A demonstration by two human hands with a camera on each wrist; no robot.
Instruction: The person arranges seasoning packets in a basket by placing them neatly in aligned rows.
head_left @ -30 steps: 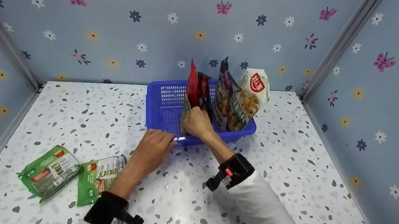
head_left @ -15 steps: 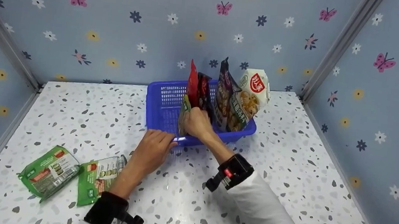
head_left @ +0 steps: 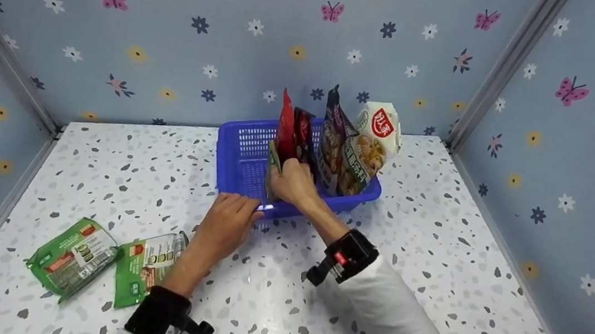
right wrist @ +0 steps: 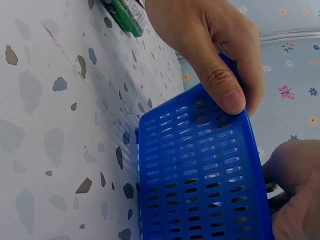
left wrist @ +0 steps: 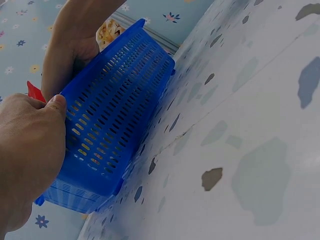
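My left hand (head_left: 229, 223) grips the front rim of the blue plastic basket (head_left: 230, 154), with its thumb pressed on the outer wall in the right wrist view. My right hand (head_left: 295, 183) reaches over the front rim into the basket, fingers curled at a small green packet (head_left: 273, 165) that stands on edge; its fingertips are hidden. To its right stand a red packet (head_left: 286, 126), a dark red packet (head_left: 303, 131), a dark purple packet (head_left: 333, 137) and a white-and-green food packet (head_left: 376, 142), which leans out to the right.
Two green food packets, one on the far left (head_left: 75, 259) and one partly behind the left forearm (head_left: 137, 275), lie on the speckled table (head_left: 433, 250). Patterned wall panels (head_left: 207, 28) border the table; the basket stands close to the back one.
The green packet's upper edge has shifted a little to the left and come up slightly beside my right hand. My left hand stays on the rim and the basket has not moved.
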